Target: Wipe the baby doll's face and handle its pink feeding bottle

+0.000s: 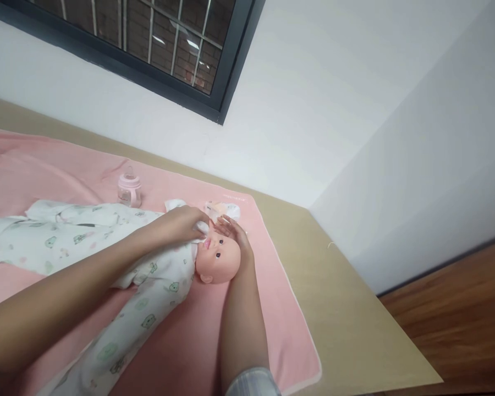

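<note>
A baby doll (218,261) lies on its back with its bald head toward the right, dressed in a white printed suit (107,231) with green animal figures. My left hand (183,224) reaches across the doll's chest. Its fingers pinch a small white cloth (201,230) at the doll's mouth and chin. My right hand (236,234) lies along the crown and far side of the head, fingers extended and touching it. Beyond the hands lies a crumpled white and peach item (231,211), partly hidden; I cannot make out what it is.
A pink baby bottle (129,190) stands upright beyond the doll's body. Under everything a pink blanket (280,341) covers much of the light wooden tabletop (334,308). White walls (297,110) and a dark-framed barred window (220,104) border the far side.
</note>
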`<state>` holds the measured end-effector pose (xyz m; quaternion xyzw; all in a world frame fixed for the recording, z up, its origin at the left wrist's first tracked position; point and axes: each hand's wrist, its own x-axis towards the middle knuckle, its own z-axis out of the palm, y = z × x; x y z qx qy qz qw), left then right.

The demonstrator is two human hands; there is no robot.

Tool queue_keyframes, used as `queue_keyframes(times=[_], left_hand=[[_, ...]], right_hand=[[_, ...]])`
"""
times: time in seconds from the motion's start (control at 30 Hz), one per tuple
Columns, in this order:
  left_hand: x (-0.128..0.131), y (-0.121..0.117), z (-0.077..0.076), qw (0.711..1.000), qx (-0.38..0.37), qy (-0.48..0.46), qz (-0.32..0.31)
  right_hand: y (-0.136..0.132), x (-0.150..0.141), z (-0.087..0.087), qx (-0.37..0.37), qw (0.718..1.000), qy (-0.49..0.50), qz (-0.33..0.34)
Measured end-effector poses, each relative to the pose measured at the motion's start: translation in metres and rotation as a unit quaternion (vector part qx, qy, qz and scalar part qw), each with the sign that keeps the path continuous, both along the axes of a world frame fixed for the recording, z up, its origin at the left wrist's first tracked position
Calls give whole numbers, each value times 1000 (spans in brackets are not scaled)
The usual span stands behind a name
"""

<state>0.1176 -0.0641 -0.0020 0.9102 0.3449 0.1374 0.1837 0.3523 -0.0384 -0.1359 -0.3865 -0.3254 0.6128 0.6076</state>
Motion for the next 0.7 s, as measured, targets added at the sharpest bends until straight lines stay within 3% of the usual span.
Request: queue_keyframes(times=[0.7], left_hand=[[3, 0, -3, 997, 29, -77, 5]], right_hand=[[-4, -4, 6, 6, 1000, -12, -4]])
